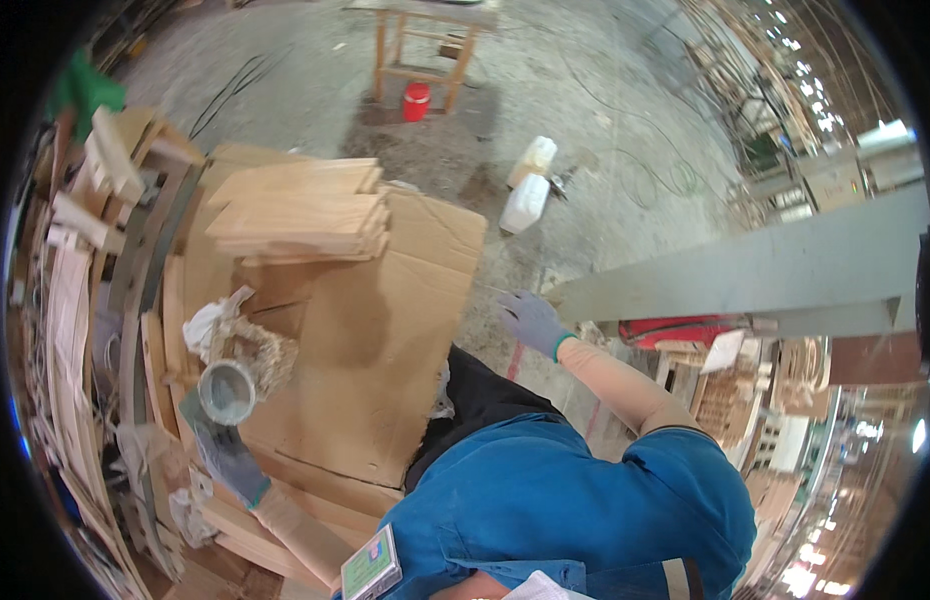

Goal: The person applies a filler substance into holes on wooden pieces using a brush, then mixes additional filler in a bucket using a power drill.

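Observation:
My left hand (228,462), in a grey glove with a green cuff, is at the left side of the cardboard-covered surface (385,330). A flat grey-green piece (196,409) shows at its fingers, which seem closed on it; its kind is unclear. Right beside them stands a round cup (228,392) with a whitish rim and grey inside. My right hand (534,323), also gloved, is out over the floor past the cardboard's right edge. Its fingers are drawn together, and a thin pale line runs from their tips, too fine to name.
Flat wooden boards (305,215) are stacked on the cardboard's far end. Behind the cup lie a crumpled white cloth (205,328) and a shaggy pale bundle (270,355). A grey beam (745,270) juts in at right. White jugs (526,203) and a red bucket (416,101) are on the floor.

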{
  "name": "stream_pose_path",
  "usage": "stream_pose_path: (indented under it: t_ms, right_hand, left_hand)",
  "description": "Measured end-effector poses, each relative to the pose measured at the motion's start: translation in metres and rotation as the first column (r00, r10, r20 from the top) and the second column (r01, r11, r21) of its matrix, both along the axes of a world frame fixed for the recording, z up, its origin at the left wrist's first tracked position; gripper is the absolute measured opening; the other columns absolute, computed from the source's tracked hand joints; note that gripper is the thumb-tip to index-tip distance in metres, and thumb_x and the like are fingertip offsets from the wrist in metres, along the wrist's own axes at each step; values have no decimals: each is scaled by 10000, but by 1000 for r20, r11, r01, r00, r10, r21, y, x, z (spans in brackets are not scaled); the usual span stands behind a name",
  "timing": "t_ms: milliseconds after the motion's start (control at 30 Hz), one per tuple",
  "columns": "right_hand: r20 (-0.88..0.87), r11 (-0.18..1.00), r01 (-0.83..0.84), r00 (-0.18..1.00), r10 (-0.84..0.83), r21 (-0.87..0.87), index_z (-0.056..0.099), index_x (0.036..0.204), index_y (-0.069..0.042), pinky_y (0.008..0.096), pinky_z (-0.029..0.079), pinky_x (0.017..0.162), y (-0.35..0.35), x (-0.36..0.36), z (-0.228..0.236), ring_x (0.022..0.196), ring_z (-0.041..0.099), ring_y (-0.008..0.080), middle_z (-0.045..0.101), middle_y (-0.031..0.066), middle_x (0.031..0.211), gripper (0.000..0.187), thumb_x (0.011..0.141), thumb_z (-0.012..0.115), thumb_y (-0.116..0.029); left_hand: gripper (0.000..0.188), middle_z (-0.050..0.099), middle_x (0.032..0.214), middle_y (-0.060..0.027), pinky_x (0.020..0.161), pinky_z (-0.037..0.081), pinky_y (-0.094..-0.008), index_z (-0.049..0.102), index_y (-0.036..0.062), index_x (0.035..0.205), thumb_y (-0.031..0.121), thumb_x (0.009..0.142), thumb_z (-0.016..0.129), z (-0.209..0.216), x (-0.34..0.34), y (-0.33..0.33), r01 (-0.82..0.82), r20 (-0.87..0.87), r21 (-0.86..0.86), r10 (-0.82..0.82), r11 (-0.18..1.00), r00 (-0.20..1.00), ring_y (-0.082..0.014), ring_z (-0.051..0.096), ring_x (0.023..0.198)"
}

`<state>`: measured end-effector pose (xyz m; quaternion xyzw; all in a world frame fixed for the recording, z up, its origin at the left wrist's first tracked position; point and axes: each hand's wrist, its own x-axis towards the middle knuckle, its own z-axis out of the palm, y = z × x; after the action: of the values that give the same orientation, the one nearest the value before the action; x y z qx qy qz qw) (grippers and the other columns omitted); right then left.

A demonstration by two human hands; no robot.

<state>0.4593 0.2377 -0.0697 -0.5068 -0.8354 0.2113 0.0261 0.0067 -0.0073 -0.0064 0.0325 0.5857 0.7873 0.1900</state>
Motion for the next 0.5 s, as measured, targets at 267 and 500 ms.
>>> stream_pose_path:
  t_ms: [267, 500]
  right_hand:
    - [204, 951, 193, 968, -145, -241, 626, 1019, -77, 465, 464, 811, -38, 154, -15, 931, 591, 359, 629, 190, 921, 307, 859, 497, -304]
    - [322, 976, -30, 941, 100, -215, 616, 1044, -74, 457, 462, 825, 26, 277, -70, 973, 593, 332, 629, 178, 1019, 339, 882, 474, -335]
  left_hand:
    - [349, 525, 1261, -198, 945, 502, -368, 474, -112, 1212, 55, 906, 497, -2, 31, -32, 317, 204, 374, -411, 871, 889, -271, 551, 1111]
    - [351, 536, 1243, -230, 988, 476, -414, 464, -104, 1220, 60, 910, 470, 33, 155, 101, 397, 232, 488, -554, 777, 799, -300, 540, 1145]
